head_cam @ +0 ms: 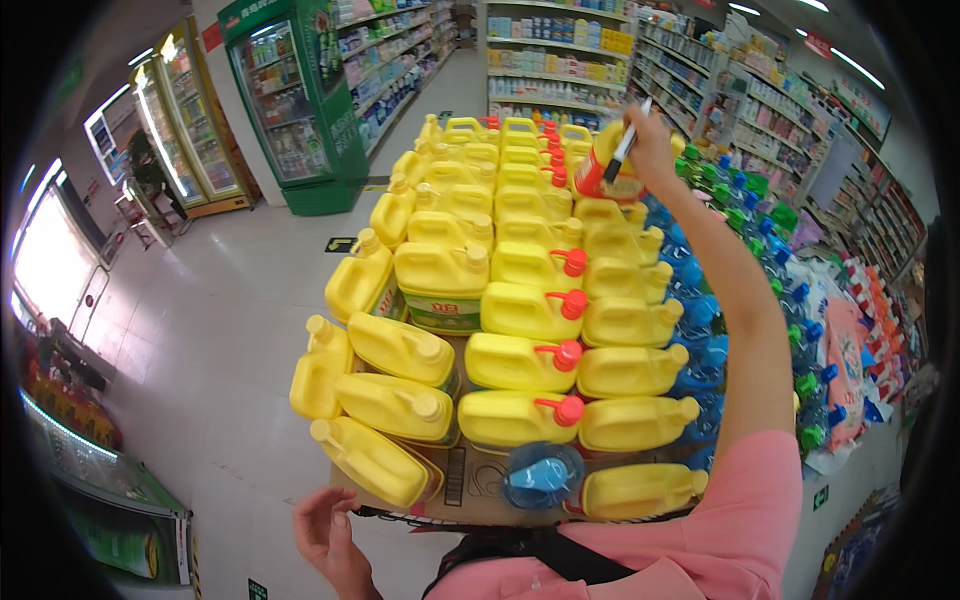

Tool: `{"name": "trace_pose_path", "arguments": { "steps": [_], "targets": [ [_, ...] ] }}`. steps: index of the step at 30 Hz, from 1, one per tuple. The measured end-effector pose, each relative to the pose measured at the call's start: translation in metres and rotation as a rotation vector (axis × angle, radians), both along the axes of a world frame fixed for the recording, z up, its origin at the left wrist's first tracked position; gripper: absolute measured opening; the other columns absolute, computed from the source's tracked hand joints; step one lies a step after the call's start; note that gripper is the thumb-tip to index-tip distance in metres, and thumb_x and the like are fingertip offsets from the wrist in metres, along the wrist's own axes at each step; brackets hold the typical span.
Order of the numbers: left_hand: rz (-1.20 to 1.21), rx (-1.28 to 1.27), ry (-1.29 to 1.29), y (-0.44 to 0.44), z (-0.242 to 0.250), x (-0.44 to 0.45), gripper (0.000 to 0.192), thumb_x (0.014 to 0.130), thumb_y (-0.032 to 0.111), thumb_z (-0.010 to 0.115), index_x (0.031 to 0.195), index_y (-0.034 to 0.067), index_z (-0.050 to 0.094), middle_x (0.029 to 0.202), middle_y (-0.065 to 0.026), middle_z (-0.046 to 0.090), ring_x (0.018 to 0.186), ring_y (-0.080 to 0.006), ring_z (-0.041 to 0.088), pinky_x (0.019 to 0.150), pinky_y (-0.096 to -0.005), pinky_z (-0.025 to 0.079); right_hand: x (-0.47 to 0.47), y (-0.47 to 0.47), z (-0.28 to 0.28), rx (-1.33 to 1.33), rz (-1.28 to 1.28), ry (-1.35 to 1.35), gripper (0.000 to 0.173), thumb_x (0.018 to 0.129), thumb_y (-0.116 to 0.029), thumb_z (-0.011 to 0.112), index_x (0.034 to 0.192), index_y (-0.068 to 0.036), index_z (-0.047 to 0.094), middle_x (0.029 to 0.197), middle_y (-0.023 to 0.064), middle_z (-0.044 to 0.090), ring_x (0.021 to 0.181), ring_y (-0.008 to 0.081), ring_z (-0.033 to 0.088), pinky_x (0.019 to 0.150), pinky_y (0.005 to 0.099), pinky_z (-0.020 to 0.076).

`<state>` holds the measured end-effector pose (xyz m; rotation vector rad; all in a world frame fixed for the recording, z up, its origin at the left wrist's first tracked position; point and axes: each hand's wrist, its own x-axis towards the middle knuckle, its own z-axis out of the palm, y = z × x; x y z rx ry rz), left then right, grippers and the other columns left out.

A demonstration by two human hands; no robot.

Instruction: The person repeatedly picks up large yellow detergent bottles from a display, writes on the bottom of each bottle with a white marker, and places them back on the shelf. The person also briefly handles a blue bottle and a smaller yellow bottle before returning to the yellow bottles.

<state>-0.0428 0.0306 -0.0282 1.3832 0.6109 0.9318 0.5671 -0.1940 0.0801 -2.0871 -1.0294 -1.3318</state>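
My right hand (651, 146) reaches to the far right of a jug display, closed around a black-and-white marker pen (622, 150). Right behind the pen is a yellow jug with a red label (600, 169), showing more of its side than its neighbours; whether my fingers also grip it is hidden. My left hand (330, 529) hangs by the front left corner of the display, loosely curled and holding nothing. Closest to it lies a leaning yellow jug (375, 461). Rows of yellow jugs with red pour caps (521, 360) fill the middle.
A blue pump-top bottle (541, 476) stands on the cardboard base (469, 484) at the front. Blue bottles (694, 322) line the right side, with green-capped bottles (806, 386) beyond. A green drinks fridge (300, 105) and stocked shelves (559, 52) stand at the back.
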Motion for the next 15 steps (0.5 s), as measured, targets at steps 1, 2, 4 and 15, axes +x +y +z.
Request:
{"name": "trace_pose_path", "arguments": {
  "steps": [1, 2, 4, 15],
  "targets": [
    [-0.048, 0.039, -0.061, -0.001, 0.001, 0.005, 0.039, 0.082, 0.012, 0.064, 0.116, -0.004, 0.054, 0.115, -0.017, 0.058, 0.1, -0.0266, 0.061, 0.091, -0.039, 0.049, -0.016, -0.008, 0.023, 0.026, 0.016, -0.004, 0.019, 0.077, 0.002, 0.059, 0.088, -0.009, 0.049, 0.076, 0.0166, 0.052, 0.079, 0.0411, 0.052, 0.066, 0.0479, 0.0399],
    [-0.094, 0.077, -0.125, -0.002, 0.002, 0.011, 0.038, 0.083, 0.012, 0.065, 0.115, -0.004, 0.053, 0.11, -0.0162, 0.059, 0.095, -0.0259, 0.061, 0.088, -0.039, 0.05, -0.035, -0.015, 0.047, 0.112, 0.088, 0.02, 0.021, 0.077, 0.002, 0.061, 0.09, -0.009, 0.049, 0.077, 0.0145, 0.05, 0.077, 0.0379, 0.051, 0.066, 0.0458, 0.0401],
    [-0.21, 0.132, -0.244, -0.006, 0.007, 0.026, 0.039, 0.083, 0.015, 0.066, 0.115, -0.004, 0.052, 0.106, -0.0159, 0.06, 0.092, -0.0261, 0.062, 0.087, -0.0393, 0.051, -0.08, -0.033, 0.095, 0.094, 0.246, -0.085, 0.026, 0.08, -0.002, 0.069, 0.091, -0.008, 0.046, 0.079, 0.0085, 0.046, 0.071, 0.0275, 0.048, 0.066, 0.0361, 0.0423],
    [-1.365, -0.373, -0.414, -0.066, 0.076, 0.13, 0.136, 0.059, 0.067, 0.082, 0.154, 0.009, 0.003, 0.152, -0.0206, 0.032, 0.139, -0.0316, 0.036, 0.111, -0.046, 0.034, -0.319, -0.002, 0.131, -0.111, 1.11, 0.644, 0.026, 0.082, 0.008, 0.063, 0.098, -0.007, 0.05, 0.091, 0.0006, 0.055, 0.09, 0.0143, 0.065, 0.075, 0.0268, 0.0507]
  ]
}}
